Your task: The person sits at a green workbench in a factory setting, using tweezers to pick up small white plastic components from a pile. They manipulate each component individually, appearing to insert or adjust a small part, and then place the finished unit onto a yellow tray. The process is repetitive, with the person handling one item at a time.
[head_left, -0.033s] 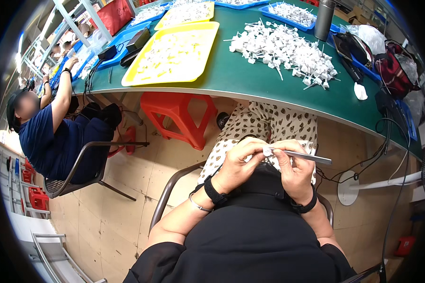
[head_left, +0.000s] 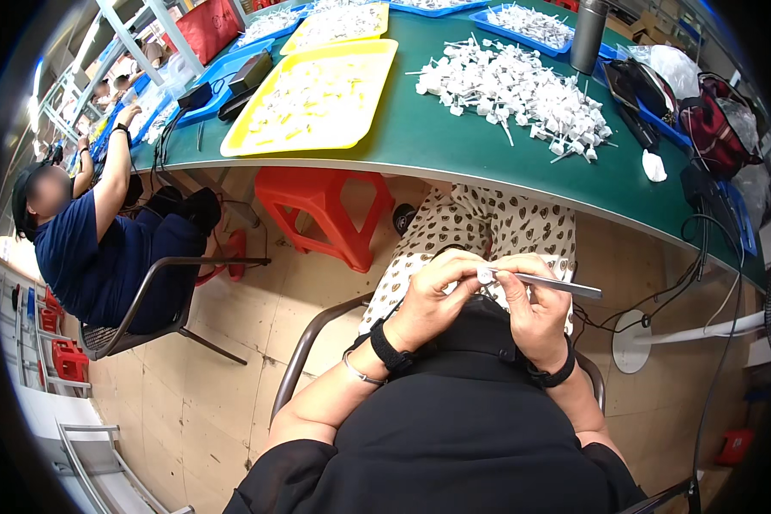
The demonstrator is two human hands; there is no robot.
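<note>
Over my lap, my left hand is closed, its thumb and fingers pinching a small white plastic piece. My right hand grips a slim grey metal tool. One end of this tool sticks out to the right past my fingers; the other end reaches toward the white piece. Whether its tip touches the piece is too small to tell. Across the table lies a large heap of white plastic pieces with thin stems. To its left, a yellow tray holds many small pale pieces.
The green table spans the space before me, its edge above my knees. A grey bottle and a blue tray stand at the back right. Below are a red stool and a white stand base. A co-worker sits left.
</note>
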